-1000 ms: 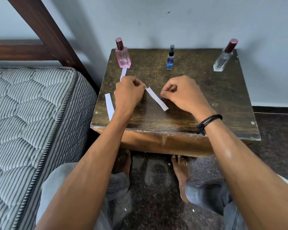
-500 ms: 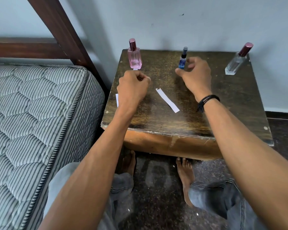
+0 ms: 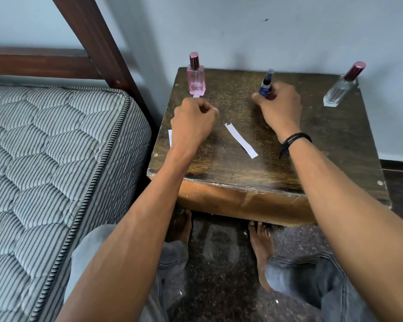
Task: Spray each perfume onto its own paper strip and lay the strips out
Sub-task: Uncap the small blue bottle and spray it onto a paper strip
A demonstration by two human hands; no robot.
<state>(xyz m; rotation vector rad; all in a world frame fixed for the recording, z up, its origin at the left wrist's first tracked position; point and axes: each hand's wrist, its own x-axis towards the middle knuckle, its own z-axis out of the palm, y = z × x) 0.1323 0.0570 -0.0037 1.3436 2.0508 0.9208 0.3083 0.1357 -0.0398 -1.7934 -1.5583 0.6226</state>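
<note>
Three perfumes stand along the back of the dark wooden table (image 3: 335,147): a pink bottle (image 3: 196,77) on the left, a small blue spray bottle (image 3: 265,86) in the middle and a clear bottle with a maroon cap (image 3: 341,89) on the right. My right hand (image 3: 278,108) grips the lower body of the blue spray bottle. My left hand (image 3: 192,124) rests on the table in a fist, with nothing visible in it. A white paper strip (image 3: 241,143) lies loose between my hands. The end of a second strip (image 3: 196,96) shows below the pink bottle. A third strip (image 3: 170,137) peeks out left of my wrist.
A striped mattress (image 3: 56,159) on a dark wooden bed frame (image 3: 98,43) stands close against the table's left side. A grey wall runs behind the table. My knees and bare feet (image 3: 261,247) are on the dark floor under the front edge.
My left hand let go of the middle strip, which now lies flat. My right hand moved from the strip to the blue spray bottle and closed round it. The view shifted left.
</note>
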